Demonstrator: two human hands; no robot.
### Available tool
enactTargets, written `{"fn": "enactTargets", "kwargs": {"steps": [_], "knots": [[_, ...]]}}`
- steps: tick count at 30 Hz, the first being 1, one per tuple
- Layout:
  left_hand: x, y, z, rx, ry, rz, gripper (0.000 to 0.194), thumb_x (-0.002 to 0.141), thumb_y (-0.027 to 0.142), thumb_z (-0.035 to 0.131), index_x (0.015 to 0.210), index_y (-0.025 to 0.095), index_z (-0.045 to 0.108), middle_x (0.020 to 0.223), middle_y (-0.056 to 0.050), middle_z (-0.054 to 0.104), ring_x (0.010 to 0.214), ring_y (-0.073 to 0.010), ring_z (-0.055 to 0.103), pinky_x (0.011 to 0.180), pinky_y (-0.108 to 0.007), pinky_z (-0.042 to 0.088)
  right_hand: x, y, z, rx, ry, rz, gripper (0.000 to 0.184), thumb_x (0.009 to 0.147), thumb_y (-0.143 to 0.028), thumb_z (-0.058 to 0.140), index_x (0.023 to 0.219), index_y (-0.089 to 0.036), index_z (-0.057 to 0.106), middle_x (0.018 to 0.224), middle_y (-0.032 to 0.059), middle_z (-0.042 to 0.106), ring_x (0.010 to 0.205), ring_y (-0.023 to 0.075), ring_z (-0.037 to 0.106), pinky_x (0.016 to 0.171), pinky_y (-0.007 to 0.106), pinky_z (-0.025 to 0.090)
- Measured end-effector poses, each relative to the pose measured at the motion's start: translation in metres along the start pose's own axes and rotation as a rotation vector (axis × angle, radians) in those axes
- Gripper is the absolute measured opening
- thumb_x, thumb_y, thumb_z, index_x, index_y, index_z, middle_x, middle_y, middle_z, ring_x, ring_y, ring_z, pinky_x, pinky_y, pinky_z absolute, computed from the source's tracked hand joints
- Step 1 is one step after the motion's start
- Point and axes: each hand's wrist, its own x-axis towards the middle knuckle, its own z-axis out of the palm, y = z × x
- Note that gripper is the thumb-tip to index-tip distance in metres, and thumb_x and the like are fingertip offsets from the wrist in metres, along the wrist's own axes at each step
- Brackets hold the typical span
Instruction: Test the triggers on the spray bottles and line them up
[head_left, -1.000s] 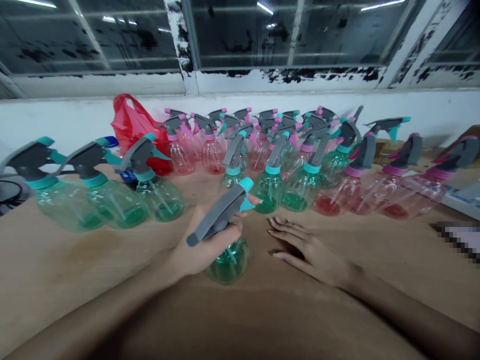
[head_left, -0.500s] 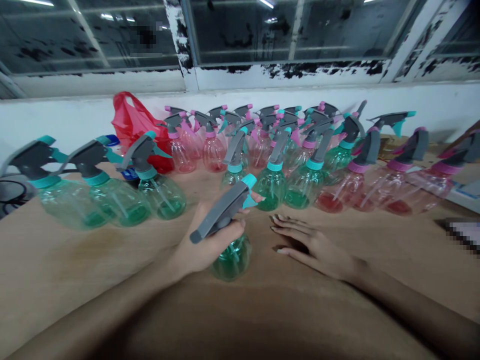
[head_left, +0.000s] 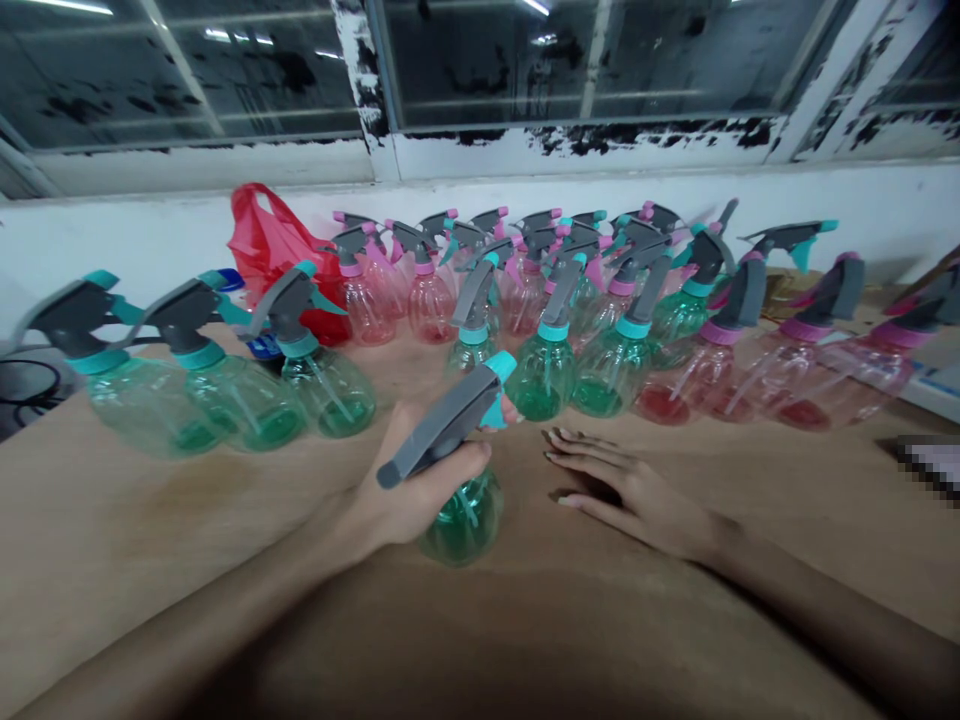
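My left hand is wrapped round the neck of a green spray bottle near the middle of the table. Its grey trigger head with a turquoise nozzle points up and to the right, and the hand hides the collar. Palm down on the wood, my right hand lies to the right of that bottle, fingers stretched out and holding nothing. Just beyond both hands stand more green spray bottles, the nearest being one with a turquoise collar. A pink spray bottle is beyond the right hand.
Three green bottles stand at the left. Several pink bottles crowd the back by a red plastic bag. More pink bottles line the right, near a blurred-out flat object. Windows rise behind the table.
Both hands keep almost the same pose, the left still round the green spray bottle. The whole view has shifted very slightly.
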Motion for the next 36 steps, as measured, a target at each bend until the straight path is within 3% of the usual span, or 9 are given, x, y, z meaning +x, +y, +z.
{"fn": "enactTargets", "kwargs": {"steps": [4, 9, 15, 20, 27, 36], "knots": [[0.0006, 0.0011, -0.0025, -0.032, -0.015, 0.027, 0.012, 0.071, 0.021, 0.05, 0.079, 0.023, 0.059, 0.067, 0.002, 0.06, 0.064, -0.0172, 0.057, 0.06, -0.028, 0.046, -0.0002, -0.0004, -0.0002, 0.008, 0.004, 0.007, 0.047, 0.085, -0.042, 0.049, 0.129, -0.027, 0.042, 0.136, 0.0014, 0.043, 0.128, 0.0212, 0.034, 0.105, 0.045, 0.032], [0.001, -0.0015, 0.0026, -0.138, 0.038, -0.026, 0.023, 0.074, 0.019, 0.049, 0.093, 0.024, 0.061, 0.08, 0.0, 0.066, 0.085, -0.0188, 0.061, 0.076, -0.029, 0.048, -0.0002, -0.0008, 0.0002, 0.012, 0.017, -0.003, 0.048, 0.085, -0.041, 0.049, 0.13, -0.027, 0.04, 0.136, 0.0015, 0.043, 0.128, 0.0213, 0.034, 0.105, 0.045, 0.032], [-0.0014, -0.0068, 0.0071, -0.059, 0.064, -0.092, 0.027, 0.072, 0.022, 0.05, 0.097, 0.024, 0.061, 0.067, 0.003, 0.063, 0.059, -0.0158, 0.06, 0.062, -0.028, 0.05, -0.0003, 0.001, 0.0011, 0.015, 0.004, -0.005, 0.048, 0.085, -0.041, 0.05, 0.13, -0.027, 0.042, 0.137, 0.0017, 0.041, 0.128, 0.0218, 0.034, 0.105, 0.046, 0.032], [-0.0009, -0.0007, 0.0045, -0.041, 0.024, -0.03, 0.037, 0.074, 0.019, 0.049, 0.11, 0.028, 0.055, 0.073, 0.003, 0.062, 0.066, -0.0155, 0.059, 0.066, -0.026, 0.049, -0.0005, 0.0011, 0.0001, 0.017, -0.017, 0.001, 0.048, 0.085, -0.041, 0.049, 0.13, -0.027, 0.041, 0.137, 0.0018, 0.041, 0.128, 0.022, 0.034, 0.104, 0.046, 0.033], [0.0002, 0.0004, 0.0048, -0.066, 0.045, -0.053, 0.032, 0.072, 0.019, 0.051, 0.102, 0.025, 0.058, 0.063, 0.003, 0.055, 0.055, -0.015, 0.052, 0.067, -0.03, 0.049, -0.0007, 0.0014, 0.001, 0.041, 0.021, -0.019, 0.048, 0.084, -0.04, 0.05, 0.13, -0.029, 0.041, 0.136, 0.0021, 0.043, 0.126, 0.0231, 0.036, 0.102, 0.047, 0.034], [-0.0002, -0.0001, 0.0045, -0.081, 0.032, -0.045, 0.033, 0.073, 0.018, 0.051, 0.105, 0.025, 0.057, 0.07, 0.002, 0.058, 0.069, -0.018, 0.059, 0.072, -0.031, 0.049, -0.0007, 0.0008, 0.0002, 0.018, -0.016, 0.008, 0.048, 0.085, -0.041, 0.049, 0.13, -0.027, 0.041, 0.137, 0.0013, 0.041, 0.128, 0.0221, 0.034, 0.105, 0.046, 0.031]]}}
